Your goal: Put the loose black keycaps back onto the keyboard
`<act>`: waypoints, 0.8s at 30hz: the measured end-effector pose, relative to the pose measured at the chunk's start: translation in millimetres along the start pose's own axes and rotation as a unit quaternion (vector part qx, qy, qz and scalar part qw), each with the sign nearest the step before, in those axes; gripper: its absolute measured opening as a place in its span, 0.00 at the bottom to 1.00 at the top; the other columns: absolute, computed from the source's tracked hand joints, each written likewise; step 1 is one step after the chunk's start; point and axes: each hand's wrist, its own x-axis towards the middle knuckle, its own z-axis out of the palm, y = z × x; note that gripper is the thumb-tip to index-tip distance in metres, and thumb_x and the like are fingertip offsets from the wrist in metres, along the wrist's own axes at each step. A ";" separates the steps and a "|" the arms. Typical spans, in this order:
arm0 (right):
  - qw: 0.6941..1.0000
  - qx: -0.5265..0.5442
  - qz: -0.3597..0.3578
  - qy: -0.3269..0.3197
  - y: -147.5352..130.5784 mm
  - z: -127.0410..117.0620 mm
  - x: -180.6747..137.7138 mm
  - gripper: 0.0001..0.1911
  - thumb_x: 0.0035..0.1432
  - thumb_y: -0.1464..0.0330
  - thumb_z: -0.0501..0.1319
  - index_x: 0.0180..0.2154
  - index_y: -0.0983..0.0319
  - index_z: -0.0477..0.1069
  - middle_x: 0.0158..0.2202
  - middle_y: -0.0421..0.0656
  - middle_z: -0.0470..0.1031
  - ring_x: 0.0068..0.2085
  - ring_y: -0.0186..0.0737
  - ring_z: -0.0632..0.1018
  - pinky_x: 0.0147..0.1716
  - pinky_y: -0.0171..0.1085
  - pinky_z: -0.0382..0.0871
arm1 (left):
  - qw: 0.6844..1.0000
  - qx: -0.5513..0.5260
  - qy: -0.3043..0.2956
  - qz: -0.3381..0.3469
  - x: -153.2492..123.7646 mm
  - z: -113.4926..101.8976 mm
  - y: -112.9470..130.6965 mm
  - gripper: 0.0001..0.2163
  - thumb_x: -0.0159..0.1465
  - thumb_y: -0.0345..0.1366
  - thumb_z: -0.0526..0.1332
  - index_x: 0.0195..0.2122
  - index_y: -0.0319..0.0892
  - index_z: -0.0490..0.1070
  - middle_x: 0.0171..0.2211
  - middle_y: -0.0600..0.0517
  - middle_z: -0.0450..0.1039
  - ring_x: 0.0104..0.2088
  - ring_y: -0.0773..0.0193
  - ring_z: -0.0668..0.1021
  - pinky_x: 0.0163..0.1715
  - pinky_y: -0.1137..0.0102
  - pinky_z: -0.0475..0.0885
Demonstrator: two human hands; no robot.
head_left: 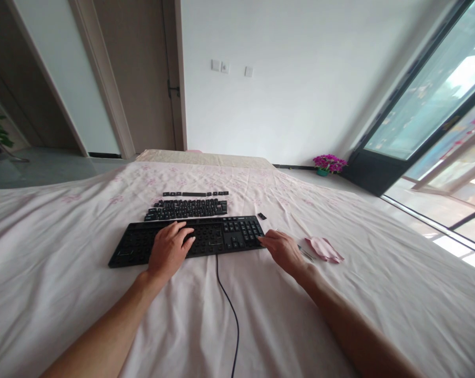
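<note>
A black keyboard lies on the cloth; its left and middle part is stripped of keycaps, while the right-hand keypad still has them. My left hand rests on the bare part, fingers a little apart and nothing seen in them. At the keypad's right edge my right hand has its fingers pressed together; whatever they may hold is hidden. Behind the keyboard, loose keycaps lie in close rows, with a spacebar and several keycaps in a line farther back. A single dark keycap lies apart, beyond the right corner.
A black cable runs from the keyboard toward me. Right of my right hand lie a pink cloth and a thin metallic tool, partly hidden. The pale bedspread is wrinkled. Purple flowers stand on the floor by the glass door.
</note>
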 end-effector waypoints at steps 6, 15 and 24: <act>1.000 -0.027 -0.015 -0.001 2.7 3.4 -1.4 0.17 0.68 0.66 0.49 0.37 0.58 0.76 0.30 0.42 0.70 0.32 0.36 0.69 0.32 0.35 0.55 | 1.000 0.004 -0.001 0.003 0.3 0.3 -0.5 0.12 0.64 0.42 0.56 0.45 0.47 0.74 0.50 0.46 0.73 0.53 0.52 0.72 0.53 0.55 0.66; 0.995 -0.095 -0.007 -0.024 -9.7 1.9 -6.9 0.14 0.66 0.71 0.49 0.38 0.59 0.73 0.33 0.43 0.70 0.33 0.37 0.69 0.33 0.36 0.55 | 1.000 0.010 -0.001 0.003 0.2 -1.5 1.7 0.12 0.64 0.42 0.56 0.45 0.46 0.74 0.50 0.46 0.73 0.53 0.52 0.72 0.53 0.55 0.67; 0.985 -0.149 0.001 -0.087 -23.2 3.9 -14.5 0.20 0.58 0.78 0.51 0.50 0.63 0.69 0.40 0.49 0.72 0.37 0.42 0.71 0.37 0.40 0.58 | 1.000 0.008 0.003 0.003 -0.3 -0.3 0.5 0.12 0.64 0.42 0.56 0.45 0.47 0.74 0.50 0.46 0.73 0.53 0.52 0.72 0.53 0.55 0.66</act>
